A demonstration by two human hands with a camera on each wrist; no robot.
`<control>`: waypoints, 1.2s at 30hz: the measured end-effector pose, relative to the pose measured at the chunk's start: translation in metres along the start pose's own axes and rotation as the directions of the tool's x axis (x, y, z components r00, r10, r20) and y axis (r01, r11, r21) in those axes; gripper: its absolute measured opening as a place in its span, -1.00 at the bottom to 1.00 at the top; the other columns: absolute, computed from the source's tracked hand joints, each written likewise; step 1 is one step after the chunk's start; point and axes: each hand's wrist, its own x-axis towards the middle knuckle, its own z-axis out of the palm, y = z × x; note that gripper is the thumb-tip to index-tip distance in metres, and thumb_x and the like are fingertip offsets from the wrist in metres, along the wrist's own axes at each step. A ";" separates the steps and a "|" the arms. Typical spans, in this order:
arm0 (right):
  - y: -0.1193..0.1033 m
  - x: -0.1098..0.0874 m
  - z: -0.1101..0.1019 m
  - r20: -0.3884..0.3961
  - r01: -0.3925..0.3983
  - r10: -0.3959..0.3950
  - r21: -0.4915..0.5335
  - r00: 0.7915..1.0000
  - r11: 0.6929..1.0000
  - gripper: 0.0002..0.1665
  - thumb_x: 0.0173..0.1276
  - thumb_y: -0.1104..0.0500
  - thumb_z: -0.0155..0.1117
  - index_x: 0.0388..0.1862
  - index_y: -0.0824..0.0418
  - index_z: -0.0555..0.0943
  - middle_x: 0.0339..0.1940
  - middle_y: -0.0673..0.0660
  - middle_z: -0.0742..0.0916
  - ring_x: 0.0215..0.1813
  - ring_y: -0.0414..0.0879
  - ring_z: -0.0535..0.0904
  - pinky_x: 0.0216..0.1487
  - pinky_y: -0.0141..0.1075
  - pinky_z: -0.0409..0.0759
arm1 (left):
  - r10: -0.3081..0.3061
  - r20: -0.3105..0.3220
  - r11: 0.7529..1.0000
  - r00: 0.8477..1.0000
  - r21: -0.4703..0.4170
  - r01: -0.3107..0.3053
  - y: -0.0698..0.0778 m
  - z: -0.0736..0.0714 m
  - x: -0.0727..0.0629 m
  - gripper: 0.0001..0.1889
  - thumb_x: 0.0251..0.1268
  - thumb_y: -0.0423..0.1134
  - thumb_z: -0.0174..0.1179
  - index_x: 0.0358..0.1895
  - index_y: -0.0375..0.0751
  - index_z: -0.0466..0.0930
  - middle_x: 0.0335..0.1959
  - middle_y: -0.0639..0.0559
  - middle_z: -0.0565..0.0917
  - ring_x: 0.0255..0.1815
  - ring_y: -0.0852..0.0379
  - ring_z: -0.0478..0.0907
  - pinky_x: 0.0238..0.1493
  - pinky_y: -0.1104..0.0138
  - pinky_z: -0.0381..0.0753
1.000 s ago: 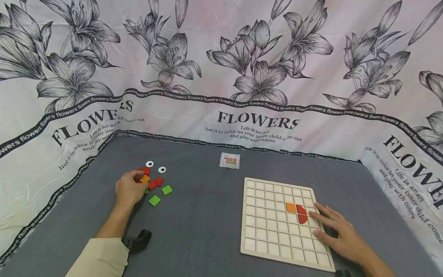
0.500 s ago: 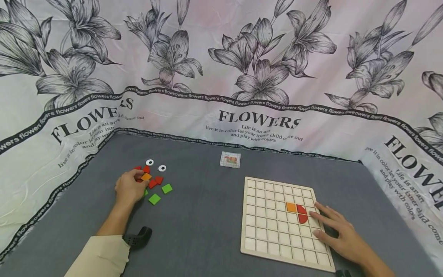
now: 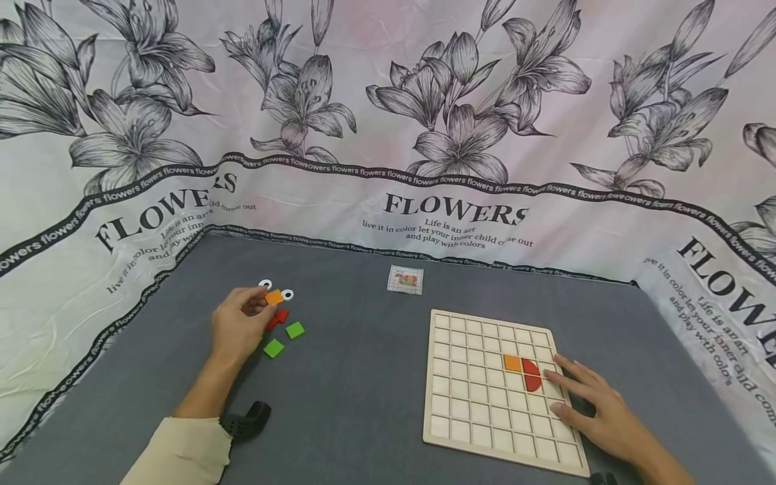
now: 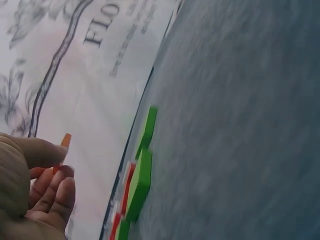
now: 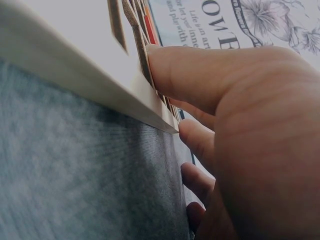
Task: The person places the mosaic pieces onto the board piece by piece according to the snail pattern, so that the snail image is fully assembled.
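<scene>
My left hand (image 3: pixel 239 325) pinches an orange square tile (image 3: pixel 275 297) between thumb and fingers, raised off the table; the left wrist view shows this orange tile (image 4: pixel 66 140) edge-on. Below and beside it lie red tiles (image 3: pixel 281 315) and green square tiles (image 3: pixel 295 329), some hidden behind the hand. Two white rings with dark centres, one a white ring (image 3: pixel 287 295), lie just beyond. On the right, my right hand (image 3: pixel 600 411) rests with spread fingers on the right edge of a pale wooden grid board (image 3: pixel 467 431). In its cells sit an orange square (image 3: pixel 512 363) and two red quarter-round tiles (image 3: pixel 531 375).
A small printed card (image 3: pixel 405 279) with a coloured grid picture lies at the back middle of the grey table (image 3: pixel 339 404). A white floral cloth (image 3: pixel 339 215) stands along the back and sides. A black band (image 3: pixel 248 421) is on my left wrist.
My left hand has lifted the orange tile out of the pile and moved slightly right and away from me. My right hand stays at the board's edge.
</scene>
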 end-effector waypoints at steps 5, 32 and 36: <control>0.001 0.000 0.001 0.007 -0.005 0.005 -0.004 1.000 1.000 -0.41 0.29 0.12 0.36 0.32 0.05 0.52 0.49 -0.10 0.27 0.37 0.43 0.09 -0.08 0.52 -0.01 | 0.044 0.031 0.997 0.999 -0.068 -0.042 0.016 0.007 -0.006 -0.66 0.04 -0.59 0.35 -0.04 -0.42 0.66 -0.22 -0.11 0.59 -0.28 0.07 0.57 -0.24 0.55 0.52; 0.002 -0.001 0.001 -0.016 0.028 -0.027 0.004 1.000 1.000 -0.41 0.27 0.15 0.37 0.31 0.09 0.53 0.48 -0.10 0.29 0.36 0.44 0.11 -0.08 0.51 0.01 | 0.284 0.178 0.876 0.942 -0.447 -0.180 0.132 0.083 -0.052 -0.65 -0.08 -0.76 0.29 -0.12 -0.61 0.59 -0.28 -0.36 0.51 -0.32 -0.25 0.54 -0.27 0.02 0.61; 0.001 0.000 0.001 -0.019 0.030 -0.030 -0.007 0.999 1.000 -0.41 0.27 0.14 0.37 0.31 0.06 0.53 0.48 -0.09 0.29 0.36 0.44 0.11 -0.08 0.50 0.01 | 0.297 0.218 0.864 0.930 -0.477 -0.164 0.143 0.097 -0.060 -0.66 -0.07 -0.76 0.28 -0.11 -0.63 0.58 -0.28 -0.36 0.51 -0.31 -0.26 0.54 -0.27 0.03 0.62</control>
